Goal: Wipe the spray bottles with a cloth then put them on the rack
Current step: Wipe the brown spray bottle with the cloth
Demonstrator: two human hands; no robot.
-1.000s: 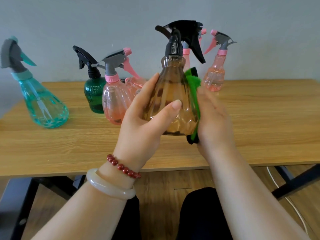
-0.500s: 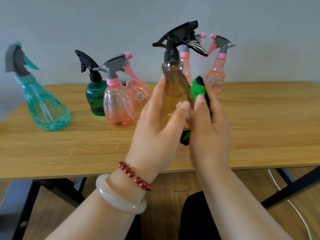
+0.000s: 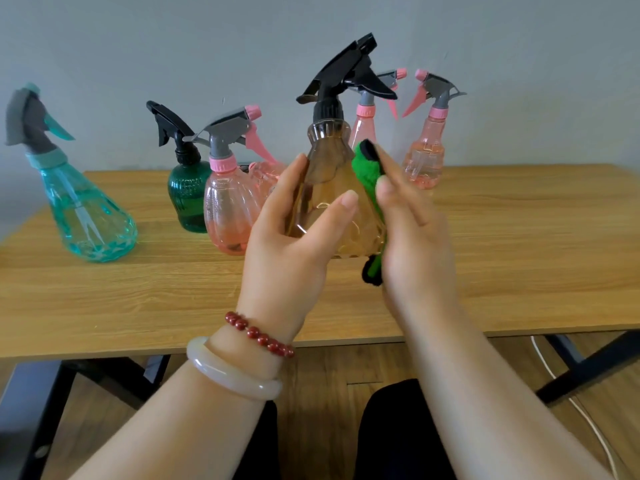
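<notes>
My left hand grips an amber spray bottle with a black trigger head, held upright above the wooden table. Fingers and thumb curl round its lower body. My right hand presses a green cloth with a black edge flat against the bottle's right side, fingers straight. The cloth's lower end hangs out below my palm. No rack is in view.
On the table stand a teal bottle at far left, a dark green bottle, a pink bottle with another pink one partly hidden behind it, and two slim pink bottles at the back. A white cable lies on the floor.
The bottle has turned in my left hand, its black nozzle swinging from right-facing to pointing up and right. My right hand with the cloth has slid along the bottle's right side.
</notes>
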